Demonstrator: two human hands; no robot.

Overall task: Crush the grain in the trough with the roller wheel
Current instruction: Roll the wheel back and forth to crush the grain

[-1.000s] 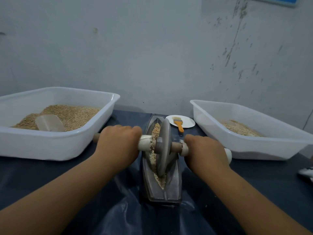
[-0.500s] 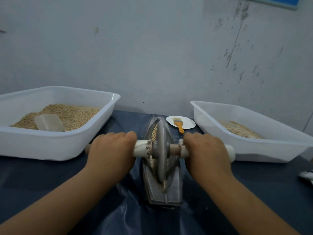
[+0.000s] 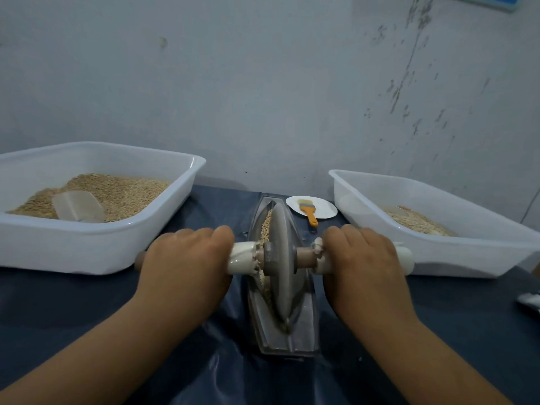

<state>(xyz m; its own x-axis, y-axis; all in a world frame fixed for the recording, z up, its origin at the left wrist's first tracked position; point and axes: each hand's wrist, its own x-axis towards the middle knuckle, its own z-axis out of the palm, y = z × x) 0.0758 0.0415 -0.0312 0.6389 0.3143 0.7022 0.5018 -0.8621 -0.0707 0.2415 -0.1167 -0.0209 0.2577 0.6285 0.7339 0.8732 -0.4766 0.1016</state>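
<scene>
Two hands: left hand (image 3: 187,263) and right hand (image 3: 361,264) are gripping, fingers curled, one handle (image 3: 241,257) through one wheel (image 3: 282,260) standing in one trough (image 3: 305,323) (grain (image 3: 265,226) inside), between two tubs (image 3: 96,249).

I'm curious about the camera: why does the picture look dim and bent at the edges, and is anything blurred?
Head view: dim, bluish, even light with soft shadows; the wide lens bows the white plastic tub of grain and the forearms outward; the grey stone roller wheel and both hands, left and right, look fairly sharp; faint glare on the dark blue plastic sheet.
</scene>
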